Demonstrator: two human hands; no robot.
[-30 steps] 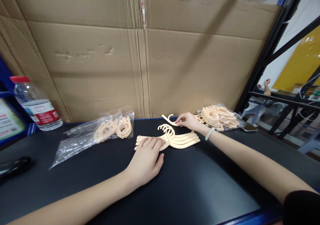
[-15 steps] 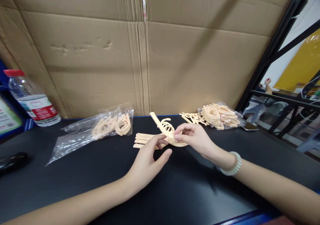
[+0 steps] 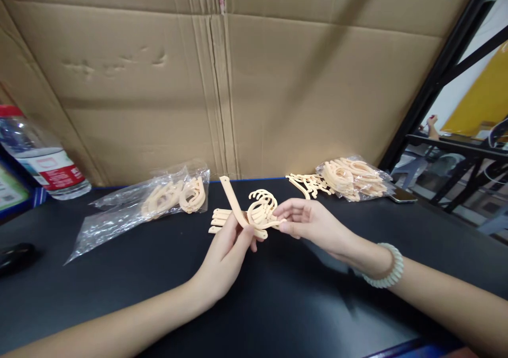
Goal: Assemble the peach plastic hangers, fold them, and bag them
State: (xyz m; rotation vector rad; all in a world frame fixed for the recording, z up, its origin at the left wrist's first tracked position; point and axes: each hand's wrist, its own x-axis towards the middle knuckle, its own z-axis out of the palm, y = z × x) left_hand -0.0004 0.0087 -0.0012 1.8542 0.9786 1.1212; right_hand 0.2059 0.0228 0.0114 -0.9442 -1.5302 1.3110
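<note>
My left hand (image 3: 228,254) pinches a cream plastic strip (image 3: 233,202) between thumb and fingers. The strip is bent near its lower end, has a hole there, and slants up and away. In my right hand (image 3: 311,223), thumb and fingertips grip the end of a curved cream plastic hook (image 3: 260,224), whose rounded part lies close against the strip. Whether the two pieces are joined cannot be made out. Behind the hands, several flat cream strips (image 3: 219,221) lie side by side on the black table, with several curled hooks (image 3: 264,196) to their right.
A clear bag of cream parts (image 3: 170,196) lies left, another bag (image 3: 353,178) right, beside small loose cream pieces (image 3: 311,184) and a phone (image 3: 402,195). A water bottle (image 3: 50,162) and black mouse (image 3: 16,257) are far left. Cardboard (image 3: 317,82) stands behind; another person's hand (image 3: 432,122) shows beyond.
My left hand has closed on the strip, which has moved left and nearer. My right hand now holds the hook's end instead of the strip. The view has shifted slightly.
</note>
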